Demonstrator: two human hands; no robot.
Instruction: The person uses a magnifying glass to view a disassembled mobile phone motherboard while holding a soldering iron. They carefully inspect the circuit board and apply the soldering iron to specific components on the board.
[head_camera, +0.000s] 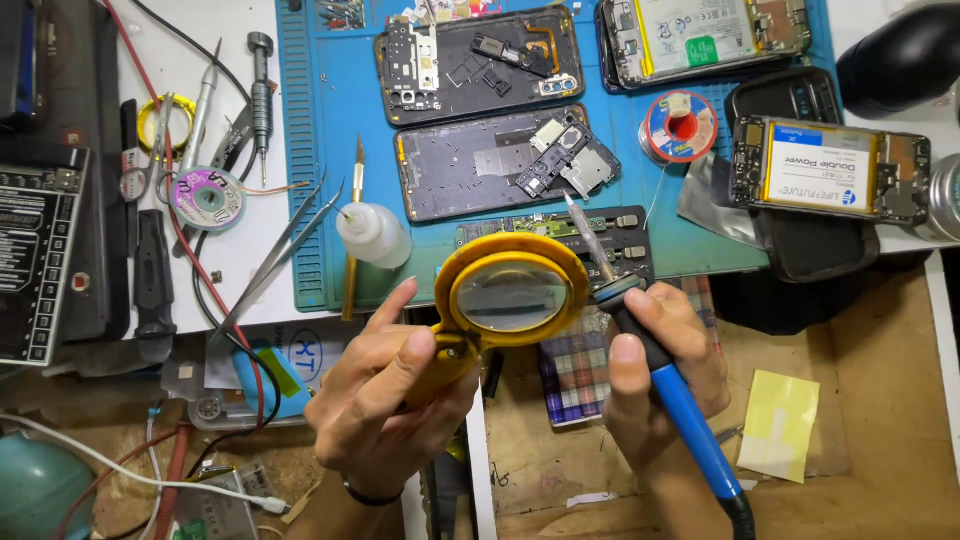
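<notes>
A yellow-rimmed magnifying glass (511, 292) and a blue-handled soldering iron (668, 388) were seen. A blue mat (310, 150) was laid beneath black phone frames (478, 62). A checked cloth (575, 368) in red, blue and white was noted.

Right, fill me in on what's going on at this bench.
A person's left hand holds a yellow magnifying glass over a small circuit board on the blue mat. The right hand grips a blue-handled soldering iron, tip angled toward the board. Opened phones lie behind.
</notes>
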